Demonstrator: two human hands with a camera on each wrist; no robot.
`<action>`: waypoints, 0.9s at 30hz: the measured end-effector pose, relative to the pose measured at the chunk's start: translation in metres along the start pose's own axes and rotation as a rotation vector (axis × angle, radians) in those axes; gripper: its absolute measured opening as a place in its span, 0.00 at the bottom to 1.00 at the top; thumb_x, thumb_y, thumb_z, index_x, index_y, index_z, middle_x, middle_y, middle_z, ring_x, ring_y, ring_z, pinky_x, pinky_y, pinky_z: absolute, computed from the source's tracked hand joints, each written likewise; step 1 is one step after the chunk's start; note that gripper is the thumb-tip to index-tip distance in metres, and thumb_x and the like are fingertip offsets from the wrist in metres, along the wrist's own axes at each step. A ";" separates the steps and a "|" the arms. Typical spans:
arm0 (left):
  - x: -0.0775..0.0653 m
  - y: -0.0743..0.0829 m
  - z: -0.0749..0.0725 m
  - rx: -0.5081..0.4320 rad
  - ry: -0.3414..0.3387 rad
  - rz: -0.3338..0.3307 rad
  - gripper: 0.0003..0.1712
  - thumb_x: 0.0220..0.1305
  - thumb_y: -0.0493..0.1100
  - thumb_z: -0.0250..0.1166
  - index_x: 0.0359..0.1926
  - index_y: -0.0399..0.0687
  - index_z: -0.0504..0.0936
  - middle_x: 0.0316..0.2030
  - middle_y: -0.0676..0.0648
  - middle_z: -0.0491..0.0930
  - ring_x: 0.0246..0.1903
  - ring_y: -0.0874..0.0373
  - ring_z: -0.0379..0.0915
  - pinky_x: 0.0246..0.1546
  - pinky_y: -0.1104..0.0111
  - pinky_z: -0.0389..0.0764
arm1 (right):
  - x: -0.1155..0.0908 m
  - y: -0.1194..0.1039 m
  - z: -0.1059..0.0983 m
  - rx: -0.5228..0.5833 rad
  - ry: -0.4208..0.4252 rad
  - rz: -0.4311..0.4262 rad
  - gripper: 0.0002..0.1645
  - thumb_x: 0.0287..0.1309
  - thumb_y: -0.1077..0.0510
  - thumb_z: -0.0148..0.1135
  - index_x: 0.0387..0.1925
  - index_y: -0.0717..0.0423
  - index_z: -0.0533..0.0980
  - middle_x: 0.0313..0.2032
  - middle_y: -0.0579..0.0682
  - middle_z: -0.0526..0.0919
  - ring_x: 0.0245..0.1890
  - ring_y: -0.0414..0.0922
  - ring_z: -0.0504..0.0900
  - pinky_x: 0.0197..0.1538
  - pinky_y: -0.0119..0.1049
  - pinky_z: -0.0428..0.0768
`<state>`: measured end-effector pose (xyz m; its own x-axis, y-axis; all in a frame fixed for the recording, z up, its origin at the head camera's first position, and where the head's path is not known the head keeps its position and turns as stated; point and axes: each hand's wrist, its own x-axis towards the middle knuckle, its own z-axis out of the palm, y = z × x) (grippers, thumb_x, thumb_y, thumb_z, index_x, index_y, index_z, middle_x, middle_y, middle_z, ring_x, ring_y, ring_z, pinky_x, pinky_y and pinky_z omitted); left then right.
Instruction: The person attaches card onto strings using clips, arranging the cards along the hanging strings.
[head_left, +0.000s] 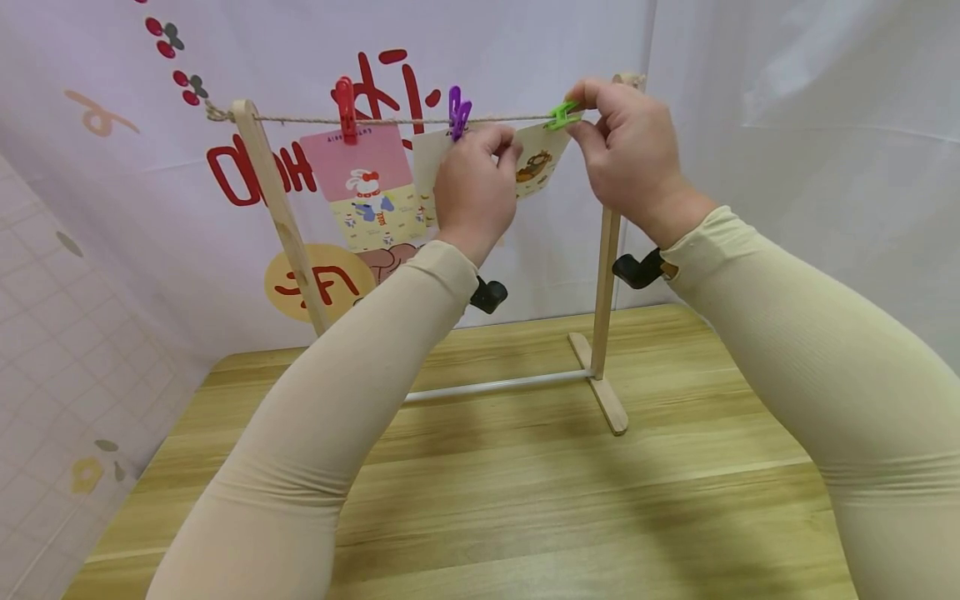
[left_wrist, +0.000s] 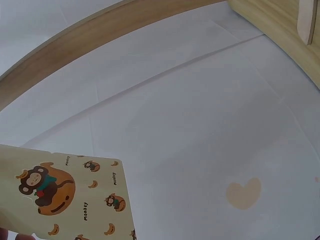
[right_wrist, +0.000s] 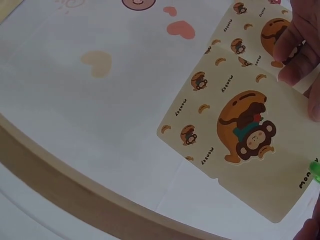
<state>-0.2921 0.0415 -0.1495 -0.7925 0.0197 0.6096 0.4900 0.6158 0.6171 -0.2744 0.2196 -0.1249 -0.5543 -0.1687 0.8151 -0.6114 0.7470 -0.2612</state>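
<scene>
My right hand (head_left: 633, 146) pinches a green clothespin (head_left: 561, 116) at the right end of the twine line (head_left: 300, 120). Below that clothespin a cream card (head_left: 540, 167) with a monkey on a banana hangs tilted. The thumb and fingertips of my left hand (head_left: 476, 187) pinch this card near its left edge. Behind the left hand a second monkey card (head_left: 426, 167) hangs from a purple clothespin (head_left: 458, 112), mostly hidden. A red clothespin (head_left: 346, 108) holds a pink and yellow rabbit card (head_left: 367, 183). The right wrist view shows both monkey cards overlapping.
The line runs between two wooden posts, left (head_left: 281, 208) and right (head_left: 606, 292), joined low down by a white rod (head_left: 502, 386). The frame stands on a wood-grain table (head_left: 525, 500). A white printed cloth (head_left: 787, 167) hangs behind it.
</scene>
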 end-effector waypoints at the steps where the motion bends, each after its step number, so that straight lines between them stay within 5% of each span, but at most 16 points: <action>1: 0.000 0.000 0.000 0.004 0.001 0.000 0.12 0.80 0.51 0.60 0.49 0.56 0.89 0.50 0.55 0.87 0.48 0.63 0.78 0.46 0.68 0.75 | -0.001 0.000 0.000 -0.007 -0.004 -0.002 0.10 0.76 0.60 0.60 0.50 0.60 0.83 0.46 0.49 0.88 0.21 0.36 0.66 0.29 0.28 0.64; 18: -0.004 -0.004 0.001 0.037 0.010 0.022 0.12 0.80 0.50 0.60 0.51 0.57 0.89 0.51 0.54 0.87 0.51 0.61 0.78 0.51 0.67 0.76 | -0.008 -0.002 0.002 -0.007 -0.016 -0.026 0.10 0.76 0.61 0.60 0.50 0.63 0.83 0.43 0.54 0.86 0.27 0.39 0.68 0.32 0.29 0.65; 27: -0.005 -0.005 0.001 0.048 0.008 0.025 0.12 0.80 0.50 0.60 0.51 0.57 0.89 0.52 0.55 0.87 0.52 0.61 0.78 0.51 0.67 0.77 | -0.010 -0.005 0.001 0.002 -0.023 -0.002 0.12 0.75 0.62 0.61 0.53 0.61 0.83 0.55 0.53 0.84 0.28 0.33 0.70 0.37 0.24 0.68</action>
<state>-0.2907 0.0391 -0.1559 -0.7772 0.0297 0.6286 0.4916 0.6523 0.5770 -0.2666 0.2163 -0.1321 -0.5660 -0.1848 0.8034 -0.6136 0.7453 -0.2609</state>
